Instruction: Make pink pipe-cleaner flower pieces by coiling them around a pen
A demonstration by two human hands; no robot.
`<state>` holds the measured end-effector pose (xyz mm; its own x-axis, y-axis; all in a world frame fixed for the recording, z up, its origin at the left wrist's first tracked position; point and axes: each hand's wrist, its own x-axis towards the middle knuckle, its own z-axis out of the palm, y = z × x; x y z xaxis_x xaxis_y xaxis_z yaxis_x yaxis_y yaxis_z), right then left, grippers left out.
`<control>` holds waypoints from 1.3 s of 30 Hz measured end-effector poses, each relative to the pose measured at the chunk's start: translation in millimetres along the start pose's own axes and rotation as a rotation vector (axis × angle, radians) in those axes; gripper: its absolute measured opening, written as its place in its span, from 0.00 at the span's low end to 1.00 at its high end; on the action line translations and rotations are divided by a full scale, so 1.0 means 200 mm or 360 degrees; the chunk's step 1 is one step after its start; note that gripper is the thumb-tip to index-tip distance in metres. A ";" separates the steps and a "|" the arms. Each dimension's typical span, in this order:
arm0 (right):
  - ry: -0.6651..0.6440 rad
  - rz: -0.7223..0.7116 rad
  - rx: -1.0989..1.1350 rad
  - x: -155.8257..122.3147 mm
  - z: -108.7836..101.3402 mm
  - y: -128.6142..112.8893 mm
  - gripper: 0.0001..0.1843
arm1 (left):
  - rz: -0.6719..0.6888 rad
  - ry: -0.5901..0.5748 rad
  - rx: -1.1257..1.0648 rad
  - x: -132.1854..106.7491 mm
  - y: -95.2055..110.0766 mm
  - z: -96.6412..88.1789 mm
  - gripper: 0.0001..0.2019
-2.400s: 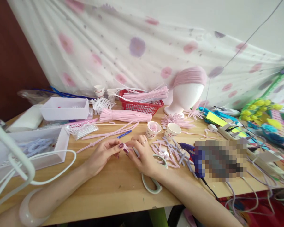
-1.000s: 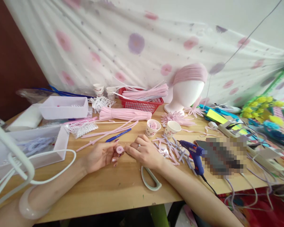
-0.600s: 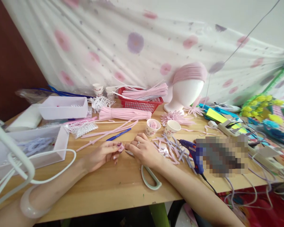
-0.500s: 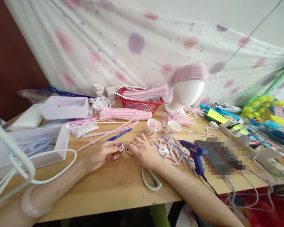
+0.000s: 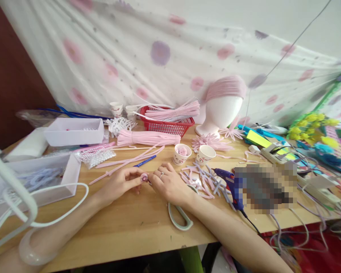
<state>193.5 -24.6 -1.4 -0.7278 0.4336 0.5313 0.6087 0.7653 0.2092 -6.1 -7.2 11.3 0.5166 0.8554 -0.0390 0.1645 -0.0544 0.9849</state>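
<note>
My left hand pinches a small pink pipe cleaner coil between thumb and fingertips, just above the table. Close against it, the bent fingers of my right hand are drawn together. What they hold is hidden by the back of the hand. Scissors with pale grey handles sit beneath my right hand, one loop showing toward me; whether that hand grips them is unclear. Just beyond stand a paper cup with pink coils inside and another paper cup. Cut pipe cleaner pieces lie right of my hand.
A blue glue gun and a blurred-out dark object lie to the right. Behind are a pink pipe cleaner bundle, a red basket and a white mannequin head. White boxes and a looping white cable occupy the left.
The view has shifted slightly. My left fingers have turned and closed around the pink coil, whose face now shows more. My right hand stays close beside it.
</note>
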 end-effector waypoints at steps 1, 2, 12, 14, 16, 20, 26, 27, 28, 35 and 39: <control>0.0009 0.0005 -0.0008 0.00 0.00 0.00 0.11 | 0.0007 -0.0025 0.0040 0.00 0.00 -0.01 0.12; 0.0007 0.0013 -0.0005 0.00 -0.01 0.00 0.11 | 0.0019 -0.0045 0.0084 0.00 0.00 -0.01 0.12; -0.0201 0.0944 0.1751 0.04 0.00 -0.05 0.11 | 0.1407 0.0272 0.1213 -0.02 -0.09 -0.05 0.15; -0.0213 0.1188 0.2248 0.04 0.00 -0.05 0.11 | 0.1460 0.0270 0.1253 -0.02 -0.08 -0.05 0.17; -0.0208 0.1242 0.2351 0.04 0.00 -0.05 0.12 | 0.1232 0.0304 0.1082 -0.03 -0.07 -0.04 0.13; -0.0129 0.0887 0.1501 0.02 -0.02 -0.03 0.10 | 0.0249 0.0131 0.0214 -0.02 -0.03 0.00 0.12; -0.0061 0.0269 0.0589 0.01 -0.01 -0.02 0.12 | -0.0190 0.0053 -0.0415 -0.01 -0.02 0.03 0.09; -0.0059 0.0291 0.0622 0.01 -0.02 -0.02 0.12 | -0.0129 0.0082 -0.0360 -0.01 -0.02 0.03 0.08; -0.0055 0.0353 0.0721 0.01 -0.02 -0.02 0.11 | -0.0046 0.0110 -0.0257 -0.01 -0.02 0.03 0.07; -0.0128 0.1443 0.2783 0.04 0.00 -0.06 0.12 | 0.1153 0.0340 0.0772 -0.03 -0.02 0.02 0.08; 0.0008 0.1534 0.3215 0.05 0.02 -0.07 0.11 | 0.1226 0.0424 0.0889 -0.03 -0.02 0.01 0.09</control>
<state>178.0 -29.1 -1.8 -0.4995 0.8633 -0.0720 -0.3572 -0.2810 -0.8907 -7.7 -13.2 7.5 0.4542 0.5683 0.6861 0.2708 -0.8218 0.5014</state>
